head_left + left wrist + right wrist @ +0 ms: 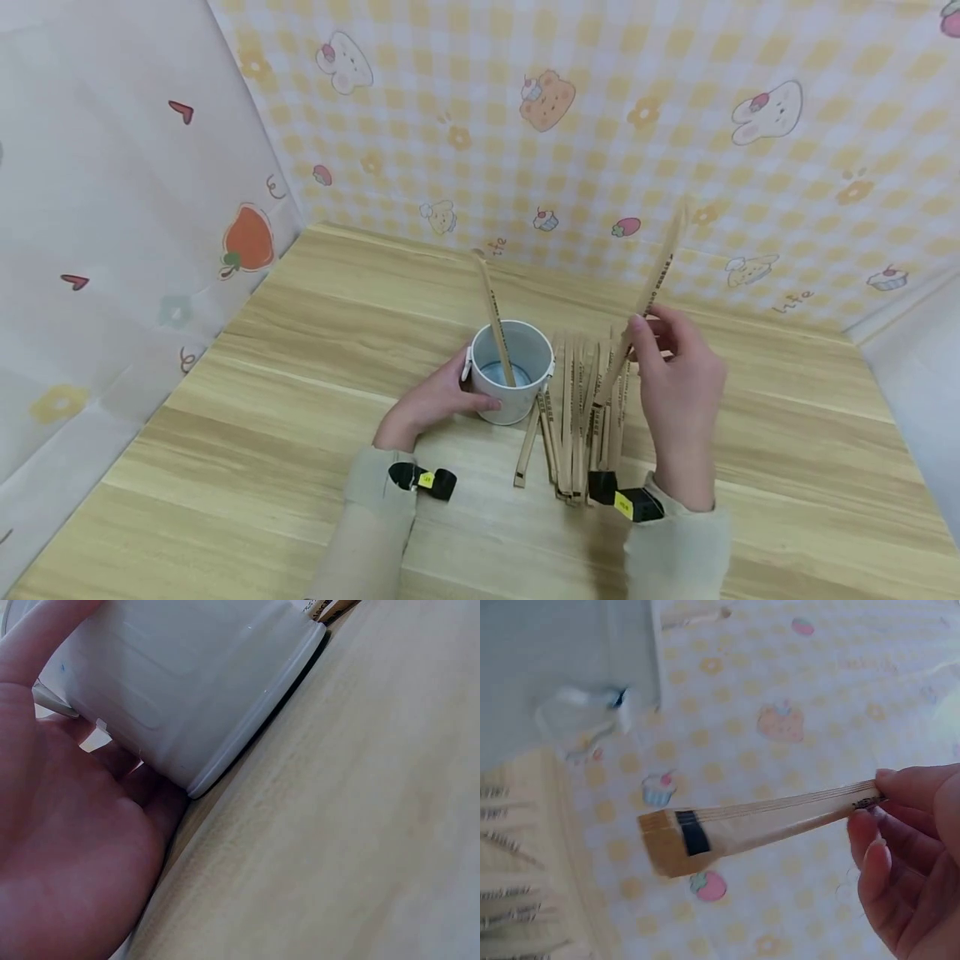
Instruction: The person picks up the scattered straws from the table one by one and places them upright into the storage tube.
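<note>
A small white metal bucket (510, 408) stands upright on the table, and my left hand (438, 400) holds it round its left side, thumb across the front. In the left wrist view, that hand's fingers (112, 759) curl behind the bucket wall (172, 682). One long brown paper-wrapped stick (495, 317) leans inside the bucket, its upper end past the rim. Between thumb and fingers, my right hand (678, 375) pinches another paper-wrapped stick (780, 817), held tilted above the pile. Its flat end with a black mark shows in the right wrist view; the contents are hidden.
Right beside the bucket, several paper-wrapped sticks (573, 433) lie in a loose pile on the wood-grain table (247, 400). A yellow checked cloth (600, 150) with cartoon prints hangs behind, and a white printed cloth (135, 183) is on the left.
</note>
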Demonstrator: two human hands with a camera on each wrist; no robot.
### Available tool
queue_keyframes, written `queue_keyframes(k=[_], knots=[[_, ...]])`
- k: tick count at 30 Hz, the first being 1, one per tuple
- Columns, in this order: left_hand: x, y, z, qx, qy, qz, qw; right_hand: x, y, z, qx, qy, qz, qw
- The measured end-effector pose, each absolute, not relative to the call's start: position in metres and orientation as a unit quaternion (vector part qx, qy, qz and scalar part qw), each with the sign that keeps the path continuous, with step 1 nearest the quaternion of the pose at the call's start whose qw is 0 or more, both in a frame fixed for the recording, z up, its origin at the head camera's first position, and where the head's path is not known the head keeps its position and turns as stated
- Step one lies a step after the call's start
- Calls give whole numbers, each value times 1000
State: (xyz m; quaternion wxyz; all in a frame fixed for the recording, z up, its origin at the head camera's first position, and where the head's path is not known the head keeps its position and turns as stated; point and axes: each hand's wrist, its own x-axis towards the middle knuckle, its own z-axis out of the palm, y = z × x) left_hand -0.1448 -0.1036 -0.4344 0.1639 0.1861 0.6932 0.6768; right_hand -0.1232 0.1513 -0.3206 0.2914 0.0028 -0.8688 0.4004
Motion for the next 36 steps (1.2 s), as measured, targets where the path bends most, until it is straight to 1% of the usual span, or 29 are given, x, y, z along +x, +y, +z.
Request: queue_keyframes(k=[2,5,12,19,23,31,36], knots=[[-147,-103,-442,187,696,674,161,-122,145,-316,18,-856,410,314],[-147,-102,-446,189,699,670,161,-119,137,-310,31,-841,427,331],[-146,-101,-446,195,699,668,164,-117,120,-303,57,-808,481,337],[-140,-101,-424,190,696,671,169,-120,106,-306,94,-781,513,343],[-140,-102,-423,188,698,670,171,-124,101,-312,107,-791,503,331],[-149,-104,-448,187,709,662,156,-135,94,-327,130,-837,453,278],[-148,-104,-444,189,705,665,158,-142,90,-339,152,-863,419,238]])
